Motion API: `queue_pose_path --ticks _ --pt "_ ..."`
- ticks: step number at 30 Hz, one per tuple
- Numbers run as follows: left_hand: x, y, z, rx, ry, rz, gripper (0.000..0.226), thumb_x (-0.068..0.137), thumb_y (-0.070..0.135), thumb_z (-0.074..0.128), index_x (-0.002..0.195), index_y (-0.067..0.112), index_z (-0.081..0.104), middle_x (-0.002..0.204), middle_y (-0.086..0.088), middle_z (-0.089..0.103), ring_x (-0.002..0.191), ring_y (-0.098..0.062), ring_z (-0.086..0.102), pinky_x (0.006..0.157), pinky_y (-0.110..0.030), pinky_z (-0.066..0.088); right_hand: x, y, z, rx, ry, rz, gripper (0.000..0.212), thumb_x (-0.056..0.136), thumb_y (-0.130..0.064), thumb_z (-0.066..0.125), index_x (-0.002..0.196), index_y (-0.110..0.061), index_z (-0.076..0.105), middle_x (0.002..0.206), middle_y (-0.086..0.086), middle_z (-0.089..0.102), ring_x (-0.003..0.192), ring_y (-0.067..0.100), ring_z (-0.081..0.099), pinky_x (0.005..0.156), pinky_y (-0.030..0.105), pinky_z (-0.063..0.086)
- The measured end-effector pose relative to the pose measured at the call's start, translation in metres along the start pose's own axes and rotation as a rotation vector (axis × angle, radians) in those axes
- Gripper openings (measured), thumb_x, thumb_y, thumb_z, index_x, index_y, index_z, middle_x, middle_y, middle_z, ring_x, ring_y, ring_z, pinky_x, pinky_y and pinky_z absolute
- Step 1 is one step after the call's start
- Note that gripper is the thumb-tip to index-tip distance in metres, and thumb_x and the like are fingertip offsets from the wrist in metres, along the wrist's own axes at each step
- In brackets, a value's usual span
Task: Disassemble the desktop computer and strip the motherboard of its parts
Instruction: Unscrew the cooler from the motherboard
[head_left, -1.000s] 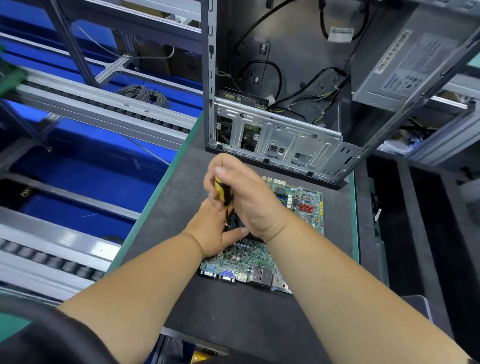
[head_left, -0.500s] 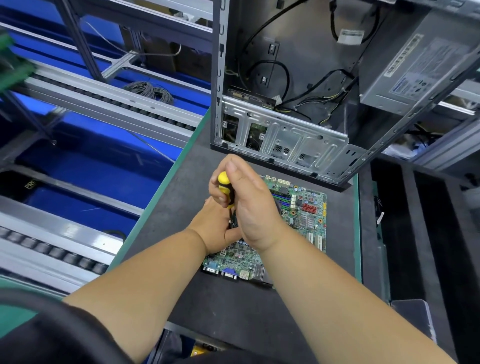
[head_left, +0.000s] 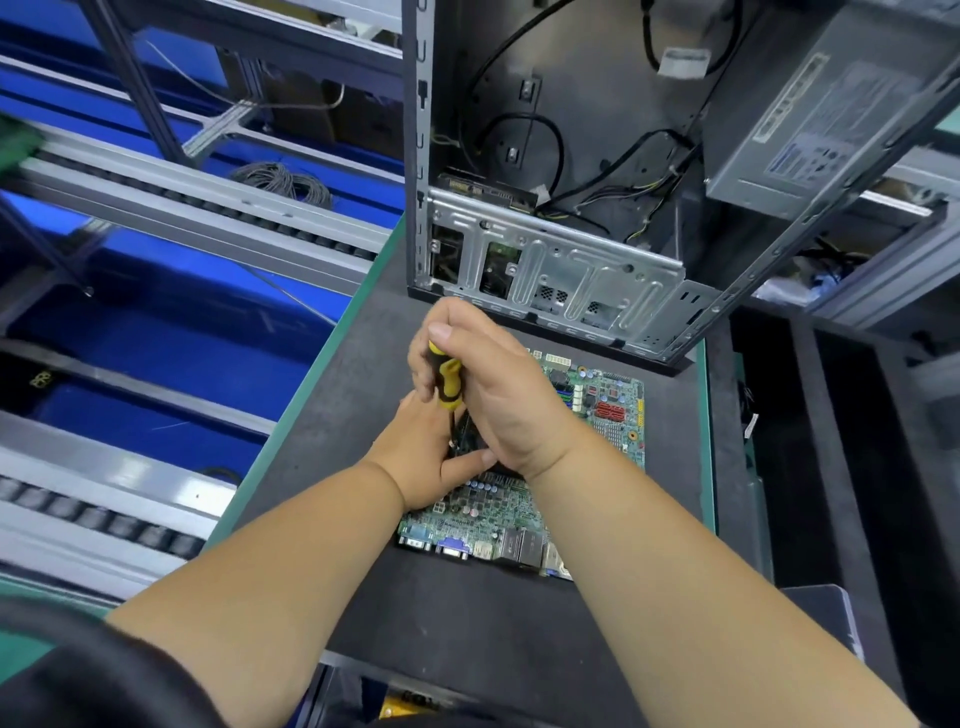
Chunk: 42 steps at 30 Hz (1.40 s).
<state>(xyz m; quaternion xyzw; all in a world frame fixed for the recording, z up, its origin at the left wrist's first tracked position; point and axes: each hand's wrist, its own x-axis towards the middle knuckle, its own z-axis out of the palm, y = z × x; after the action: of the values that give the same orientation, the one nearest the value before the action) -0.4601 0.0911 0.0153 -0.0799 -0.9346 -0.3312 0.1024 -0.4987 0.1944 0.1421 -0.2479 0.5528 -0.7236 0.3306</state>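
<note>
Standing almost upright, the yellow-and-black-handled screwdriver (head_left: 448, 382) is gripped by the right hand (head_left: 498, 395), the fingers curled fully round the handle and the thumb laid over its top. Its dark shaft is pointed straight down between the two hands, so the long axis is set nearly square to the green printed motherboard (head_left: 597, 415), which is laid flat on the dark grey bench mat (head_left: 467, 623), just in front of the emptied grey steel computer case (head_left: 571, 270). The tip is hidden; a screw is judged to be beneath it. A dark part beside the shaft is steadied by the left hand (head_left: 426, 457), its thumb pressed along the part's near edge; its other fingers are hidden. The right wrist is bent above the board.
</note>
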Motion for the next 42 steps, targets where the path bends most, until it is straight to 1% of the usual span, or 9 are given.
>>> queue_pose_path --ticks 6,11,18,21,23,33,36,39,42 --pt "0.002 -0.003 0.003 0.013 -0.012 0.022 0.023 0.074 0.048 0.048 0.094 0.037 0.048 0.092 0.009 0.039 0.089 -0.025 0.045 0.069 -0.034 0.033 -0.013 0.000 0.014 0.004 0.174 -0.035 0.019 0.091 -0.024 0.053 0.085 -0.007 0.058 0.077 0.000 0.056 0.072 0.015 0.051 0.076 0.039 0.045" --pt "0.003 -0.005 0.006 0.088 0.000 0.010 0.017 0.072 0.039 0.041 0.087 0.041 0.033 0.081 0.006 0.039 0.074 -0.023 0.046 0.058 -0.023 0.025 -0.007 0.012 0.021 -0.016 0.254 -0.154 0.034 0.098 -0.029 0.038 0.077 -0.007 0.054 0.065 0.002 0.044 0.059 0.013 0.038 0.057 0.027 0.028" --pt "0.002 -0.001 -0.003 -0.040 0.010 0.036 0.022 0.074 0.043 0.050 0.066 0.052 0.033 0.055 0.016 0.024 0.065 -0.011 0.031 0.054 -0.016 0.014 0.019 0.005 0.011 -0.007 0.005 -0.020 0.045 0.091 -0.036 0.041 0.056 -0.009 0.043 0.043 -0.003 0.026 0.040 0.010 0.019 0.045 0.020 0.014" --pt "-0.002 0.002 -0.003 -0.013 -0.011 0.050 0.001 0.074 0.043 0.044 0.074 0.042 0.045 0.068 0.016 0.035 0.069 -0.016 0.039 0.053 -0.022 0.015 0.013 0.006 0.011 -0.078 -0.042 -0.010 0.025 0.078 -0.032 0.048 0.068 -0.009 0.044 0.050 -0.003 0.031 0.045 0.009 0.024 0.045 0.021 0.020" --pt "-0.003 -0.001 0.002 0.049 -0.012 0.047 0.026 0.074 0.044 0.043 0.090 0.027 0.054 0.083 0.004 0.043 0.079 -0.018 0.043 0.056 -0.025 0.020 0.005 0.007 0.012 -0.073 0.041 -0.012 0.016 0.081 -0.029 0.052 0.075 -0.015 0.046 0.056 0.000 0.038 0.051 0.012 0.030 0.050 0.023 0.027" --pt "0.005 -0.009 0.004 0.000 -0.030 0.039 0.030 0.072 0.042 0.049 0.100 0.046 0.039 0.092 0.026 0.027 0.085 -0.005 0.032 0.064 -0.024 0.030 -0.007 0.000 0.017 -0.040 0.430 -0.047 0.024 0.098 -0.025 0.054 0.087 -0.006 0.062 0.073 0.004 0.059 0.068 0.013 0.060 0.068 0.024 0.049" --pt "0.007 0.001 -0.001 0.044 0.041 0.005 0.033 0.072 0.037 0.045 0.094 0.049 0.023 0.082 0.020 0.029 0.072 -0.004 0.027 0.058 -0.017 0.026 -0.006 0.006 0.023 0.011 0.483 -0.160 0.037 0.104 -0.023 0.037 0.076 -0.007 0.056 0.062 0.001 0.048 0.058 0.014 0.041 0.056 0.023 0.034" --pt "0.002 0.010 -0.003 0.187 0.155 0.091 0.021 0.062 0.029 0.048 0.082 0.022 0.048 0.073 0.001 0.048 0.059 -0.021 0.052 0.040 -0.019 0.046 -0.004 0.011 0.025 -0.031 0.405 -0.220 0.042 0.097 -0.023 0.032 0.062 -0.006 0.047 0.053 -0.003 0.040 0.049 0.011 0.031 0.048 0.024 0.022" --pt "-0.002 0.011 -0.007 0.157 0.127 0.124 0.020 0.068 0.032 0.041 0.068 0.016 0.053 0.061 -0.009 0.051 0.054 -0.022 0.047 0.043 -0.027 0.038 0.006 0.003 0.022 -0.063 0.217 -0.107 0.043 0.094 -0.028 0.035 0.056 -0.008 0.042 0.045 -0.008 0.033 0.043 0.008 0.024 0.045 0.020 0.018"
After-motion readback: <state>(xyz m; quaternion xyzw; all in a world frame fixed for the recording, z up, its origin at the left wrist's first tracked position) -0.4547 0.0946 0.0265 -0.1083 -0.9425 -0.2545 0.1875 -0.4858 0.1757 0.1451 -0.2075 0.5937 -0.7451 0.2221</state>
